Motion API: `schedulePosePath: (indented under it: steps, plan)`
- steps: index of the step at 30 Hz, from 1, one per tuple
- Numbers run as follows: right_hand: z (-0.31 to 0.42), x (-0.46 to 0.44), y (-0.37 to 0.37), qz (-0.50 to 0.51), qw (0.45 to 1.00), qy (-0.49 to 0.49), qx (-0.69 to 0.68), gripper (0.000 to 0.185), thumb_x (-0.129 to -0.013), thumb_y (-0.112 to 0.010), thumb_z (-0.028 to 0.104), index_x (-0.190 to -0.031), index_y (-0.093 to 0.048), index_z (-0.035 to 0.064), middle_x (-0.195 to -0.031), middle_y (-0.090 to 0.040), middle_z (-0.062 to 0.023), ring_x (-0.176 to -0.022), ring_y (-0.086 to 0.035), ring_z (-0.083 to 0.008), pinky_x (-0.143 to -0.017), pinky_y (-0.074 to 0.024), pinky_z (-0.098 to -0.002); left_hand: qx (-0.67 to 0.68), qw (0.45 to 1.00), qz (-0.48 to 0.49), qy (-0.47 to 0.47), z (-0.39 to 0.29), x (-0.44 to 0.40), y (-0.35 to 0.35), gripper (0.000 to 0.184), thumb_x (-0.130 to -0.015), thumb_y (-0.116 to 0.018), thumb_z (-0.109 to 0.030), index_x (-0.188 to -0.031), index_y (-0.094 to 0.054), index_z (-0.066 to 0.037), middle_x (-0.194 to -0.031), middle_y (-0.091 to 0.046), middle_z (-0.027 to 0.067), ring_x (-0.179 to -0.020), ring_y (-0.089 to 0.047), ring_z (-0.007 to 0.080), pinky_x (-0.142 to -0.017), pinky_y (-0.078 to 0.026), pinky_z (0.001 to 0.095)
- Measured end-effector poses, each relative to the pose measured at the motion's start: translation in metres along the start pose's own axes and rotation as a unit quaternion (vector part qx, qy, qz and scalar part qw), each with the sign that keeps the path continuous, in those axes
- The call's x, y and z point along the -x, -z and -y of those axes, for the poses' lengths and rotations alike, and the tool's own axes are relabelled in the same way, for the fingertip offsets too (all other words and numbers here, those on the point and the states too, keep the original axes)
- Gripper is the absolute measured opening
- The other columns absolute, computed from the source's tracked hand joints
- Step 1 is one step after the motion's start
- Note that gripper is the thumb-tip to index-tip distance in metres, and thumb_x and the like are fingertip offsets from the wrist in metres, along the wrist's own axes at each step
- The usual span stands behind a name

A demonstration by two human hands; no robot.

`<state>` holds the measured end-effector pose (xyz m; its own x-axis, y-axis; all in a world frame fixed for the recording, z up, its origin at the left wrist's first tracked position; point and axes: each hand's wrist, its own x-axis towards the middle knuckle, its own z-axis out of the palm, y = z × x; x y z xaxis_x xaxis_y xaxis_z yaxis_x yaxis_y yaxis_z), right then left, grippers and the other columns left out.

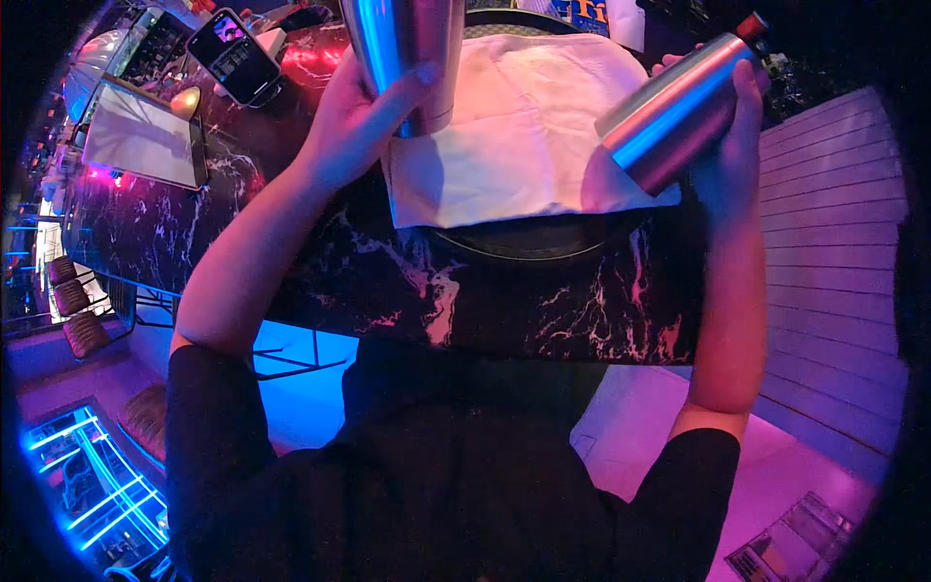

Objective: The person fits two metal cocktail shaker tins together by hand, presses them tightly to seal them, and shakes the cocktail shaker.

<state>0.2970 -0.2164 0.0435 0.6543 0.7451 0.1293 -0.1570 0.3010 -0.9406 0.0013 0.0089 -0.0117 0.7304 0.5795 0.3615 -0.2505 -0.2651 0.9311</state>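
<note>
My left hand (373, 107) is wrapped round a tall metal shaker tin (427, 58), its top cut off by the frame's upper edge. The tin stands over the left part of a folded white cloth (524, 145). On the other side, my right hand (732, 126) grips a second metal shaker tin (669, 116), tilted with its flat end down to the left above the cloth's right edge. A dark red and black piece (753, 26) shows at that tin's far end; whether it is attached I cannot tell. Under the cloth lies a round dark tray (524, 242).
The dark marbled table (436, 291) has its near edge before my body. At the back left are a phone (233, 58) with a lit screen and a white-topped board (145, 141). A blue printed packet (587, 15) sits behind the tray. Slatted panelling (834, 242) stands right.
</note>
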Motion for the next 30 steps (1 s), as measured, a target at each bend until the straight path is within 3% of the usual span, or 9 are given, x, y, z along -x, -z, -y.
schedulePosePath:
  steps: [5, 11, 13, 18, 20, 22, 24, 26, 30]
  plan:
    - [-0.002, -0.003, 0.009, 0.016, 0.996, 0.053, 0.075, 0.068, -0.099, -0.060, 0.059, -0.138, -0.049, 0.0048, -0.128, -0.063, -0.0202, -0.123, -0.062, -0.0317, -0.109, -0.0476, -0.0467, -0.010, 0.999, 0.016, -0.031, -0.005, 0.001, -0.008, 0.052, -0.099, -0.074, -0.025, -0.139, -0.048, -0.003, -0.125, -0.063, 0.0065, -0.113, -0.061, 0.0131, -0.099, -0.050, 0.0324]
    - [0.002, 0.000, 0.016, -0.005, 0.979, 0.134, 0.151, 0.054, -0.102, -0.064, 0.046, -0.137, -0.058, 0.0048, -0.125, -0.067, -0.0084, -0.114, -0.065, -0.0183, -0.103, -0.0504, -0.0354, -0.001, 0.999, 0.013, -0.042, -0.004, 0.002, -0.008, 0.053, -0.101, -0.071, -0.027, -0.141, -0.046, -0.004, -0.128, -0.062, 0.0070, -0.115, -0.060, 0.0131, -0.101, -0.049, 0.0318]
    - [0.009, 0.007, 0.008, -0.002, 0.978, 0.139, 0.155, 0.035, -0.098, -0.074, 0.036, -0.119, -0.068, 0.0090, -0.105, -0.068, 0.0000, -0.098, -0.062, -0.0086, -0.090, -0.0507, -0.0296, -0.003, 0.999, -0.001, -0.038, -0.006, 0.001, -0.007, 0.053, -0.101, -0.071, -0.028, -0.141, -0.046, -0.004, -0.128, -0.062, 0.0067, -0.115, -0.060, 0.0127, -0.101, -0.048, 0.0315]
    - [0.006, 0.009, -0.001, 0.039, 0.972, 0.196, 0.128, 0.043, -0.090, -0.084, 0.025, -0.125, -0.066, 0.0068, -0.116, -0.070, -0.0027, -0.106, -0.064, -0.0109, -0.090, -0.0559, -0.0346, 0.021, 0.990, -0.035, 0.132, -0.020, -0.013, -0.001, 0.063, -0.099, -0.071, -0.045, -0.139, -0.048, -0.003, -0.127, -0.062, 0.0071, -0.113, -0.060, 0.0124, -0.101, -0.048, 0.0314]
    - [0.003, 0.009, -0.004, 0.029, 0.966, 0.221, 0.127, 0.050, -0.085, -0.088, 0.021, -0.126, -0.066, 0.0065, -0.119, -0.071, -0.0045, -0.109, -0.066, -0.0140, -0.092, -0.0573, -0.0368, 0.015, 0.993, -0.045, 0.112, -0.015, -0.016, 0.002, 0.066, -0.098, -0.070, -0.049, -0.139, -0.047, -0.002, -0.126, -0.062, 0.0081, -0.111, -0.061, 0.0132, -0.099, -0.049, 0.0318]
    - [-0.004, 0.006, -0.005, 0.118, 0.895, 0.329, 0.279, 0.056, -0.094, -0.076, 0.007, -0.145, -0.052, 0.0068, -0.136, -0.062, -0.0075, -0.122, -0.061, -0.0192, -0.101, -0.0543, -0.0322, 0.007, 0.994, -0.056, 0.093, -0.014, -0.016, 0.001, 0.069, -0.097, -0.070, -0.052, -0.138, -0.047, -0.001, -0.125, -0.063, 0.0091, -0.109, -0.062, 0.0140, -0.098, -0.050, 0.0322]
    - [-0.002, 0.009, -0.010, 0.128, 0.892, 0.326, 0.285, 0.069, -0.081, -0.087, 0.002, -0.142, -0.054, 0.0061, -0.135, -0.063, -0.0111, -0.124, -0.062, -0.0224, -0.102, -0.0543, -0.0358, -0.010, 0.995, -0.072, 0.075, -0.016, -0.016, -0.004, 0.057, -0.101, -0.065, -0.042, -0.140, -0.047, -0.005, -0.118, -0.061, 0.0065, -0.107, -0.062, 0.0145, -0.094, -0.053, 0.0331]
    - [0.005, 0.006, -0.016, 0.143, 0.734, 0.500, 0.437, 0.064, -0.071, -0.096, 0.017, -0.127, -0.067, 0.0064, -0.123, -0.071, -0.0081, -0.116, -0.068, -0.0231, -0.100, -0.0560, -0.0388, -0.034, 0.994, -0.078, 0.066, -0.015, -0.015, -0.003, 0.058, -0.100, -0.066, -0.041, -0.140, -0.047, -0.004, -0.119, -0.061, 0.0069, -0.108, -0.062, 0.0153, -0.095, -0.053, 0.0337]
    - [0.013, 0.019, -0.026, 0.212, 0.734, 0.466, 0.447, 0.072, -0.059, -0.097, 0.010, -0.125, -0.067, 0.0093, -0.129, -0.068, -0.0114, -0.121, -0.066, -0.0291, -0.104, -0.0538, -0.0398, -0.039, 0.992, -0.086, 0.079, -0.004, -0.015, 0.004, 0.059, -0.099, -0.069, -0.039, -0.139, -0.047, -0.004, -0.121, -0.061, 0.0078, -0.111, -0.062, 0.0170, -0.098, -0.052, 0.0350]
